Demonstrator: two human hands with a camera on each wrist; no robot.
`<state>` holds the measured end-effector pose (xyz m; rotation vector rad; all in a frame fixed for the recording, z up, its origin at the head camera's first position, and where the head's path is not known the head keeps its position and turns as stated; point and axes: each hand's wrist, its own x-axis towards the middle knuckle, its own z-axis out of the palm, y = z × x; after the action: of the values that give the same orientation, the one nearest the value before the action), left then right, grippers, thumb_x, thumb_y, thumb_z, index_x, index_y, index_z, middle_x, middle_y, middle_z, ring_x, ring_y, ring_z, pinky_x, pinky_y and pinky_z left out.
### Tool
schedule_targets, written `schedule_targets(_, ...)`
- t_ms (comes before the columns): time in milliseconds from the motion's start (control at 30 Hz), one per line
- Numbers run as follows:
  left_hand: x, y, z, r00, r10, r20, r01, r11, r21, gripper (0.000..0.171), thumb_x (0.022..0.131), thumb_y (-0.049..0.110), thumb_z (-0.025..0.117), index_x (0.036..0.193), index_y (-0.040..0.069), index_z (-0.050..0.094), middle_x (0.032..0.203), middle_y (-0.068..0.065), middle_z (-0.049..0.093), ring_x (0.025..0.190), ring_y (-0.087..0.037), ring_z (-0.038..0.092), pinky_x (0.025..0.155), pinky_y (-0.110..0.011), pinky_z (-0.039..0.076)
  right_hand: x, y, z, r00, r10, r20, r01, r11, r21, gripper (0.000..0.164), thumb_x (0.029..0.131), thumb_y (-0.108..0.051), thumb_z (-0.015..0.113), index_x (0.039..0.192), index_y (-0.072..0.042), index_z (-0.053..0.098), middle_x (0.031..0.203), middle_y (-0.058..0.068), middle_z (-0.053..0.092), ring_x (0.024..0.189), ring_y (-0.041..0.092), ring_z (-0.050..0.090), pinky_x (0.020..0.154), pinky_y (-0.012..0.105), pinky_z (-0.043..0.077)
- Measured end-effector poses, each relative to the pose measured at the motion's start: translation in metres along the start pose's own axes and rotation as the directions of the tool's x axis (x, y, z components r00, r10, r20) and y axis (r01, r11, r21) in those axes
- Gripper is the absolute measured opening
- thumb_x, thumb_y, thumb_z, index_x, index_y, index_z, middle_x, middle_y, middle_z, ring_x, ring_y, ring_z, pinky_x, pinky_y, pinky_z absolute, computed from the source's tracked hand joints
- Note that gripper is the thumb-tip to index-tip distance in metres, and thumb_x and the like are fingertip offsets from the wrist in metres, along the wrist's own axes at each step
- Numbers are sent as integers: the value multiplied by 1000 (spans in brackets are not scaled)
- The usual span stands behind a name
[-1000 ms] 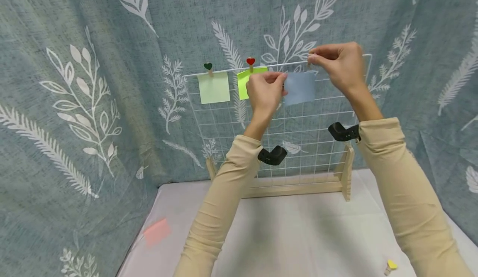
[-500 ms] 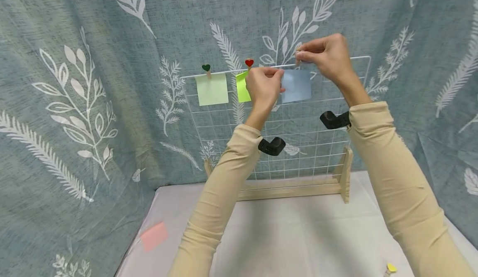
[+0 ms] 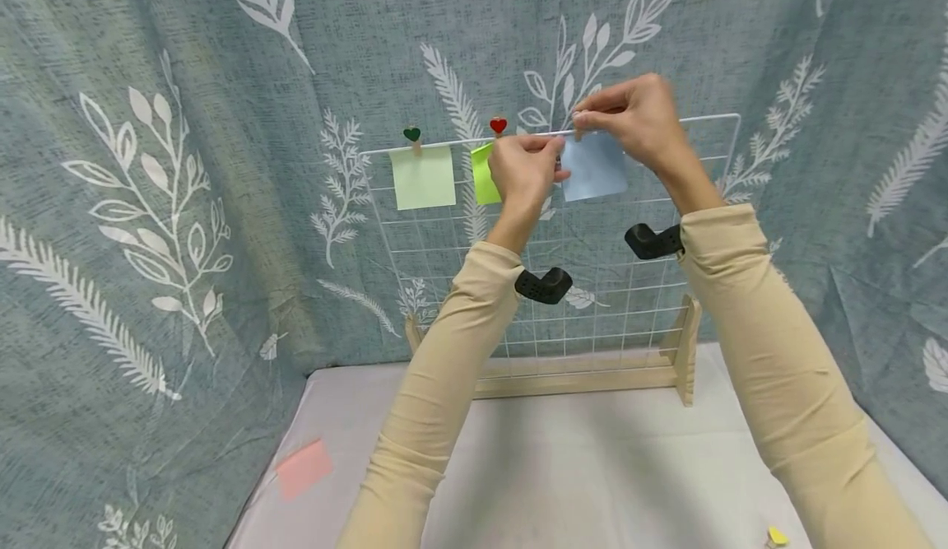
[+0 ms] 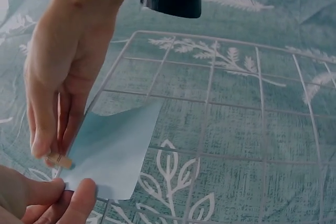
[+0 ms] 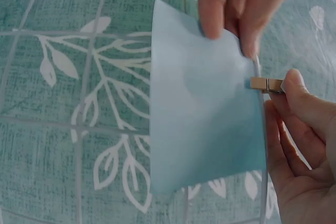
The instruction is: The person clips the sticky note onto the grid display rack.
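One pale-blue, nearly square sheet of thin paper [image 3: 595, 169] sits against the top of a white wire grid [image 3: 711, 117]; it is probably feather-light, floppy and easily creased, best pinched at a corner or edge. The left hand [image 3: 521, 174] pinches its left edge near the top; the right hand [image 3: 637, 117] grips a small bare-wood clothespin [image 5: 268, 84], its tip overlapping the top edge. The sheet looks plain, matte and gently bowed
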<state>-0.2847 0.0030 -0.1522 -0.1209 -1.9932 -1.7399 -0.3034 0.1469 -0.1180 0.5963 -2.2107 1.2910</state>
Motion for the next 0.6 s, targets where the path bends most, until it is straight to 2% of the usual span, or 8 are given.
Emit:
schedule_targets(200,1,0,3,1000,1,-22,-2,999,-39,15,90,11,73,96,-3,77,82,-13,74,61,-19,70,53,-20,59,-1,3,0,999,-40,-1,40,999,-15,19,88,-12,75,99,4,76,74,-12,70,70,1,63,62,16,48)
schedule_targets(400,-1,-2,3,999,28,-46,-29,999,-38,14,90,10,73,95,-3,77,82,-13,73,62,-18,69,53,-18,59,-3,7,-1,999,-41,-23,40,998,-50,22,90,-17,74,101,1,77,87,-1,74,71,2,63,64,17,48)
schedule_targets(600,-2,-4,3,998,48,-52,-48,999,-9,16,90,13,73,97,-1,78,84,-12,74,61,-16,69,53,-18,59,-7,9,0,998,-46,-30,44,998,-48,25,91,-16,72,109,1,74,106,14,73,78,-6,63,72,13,53)
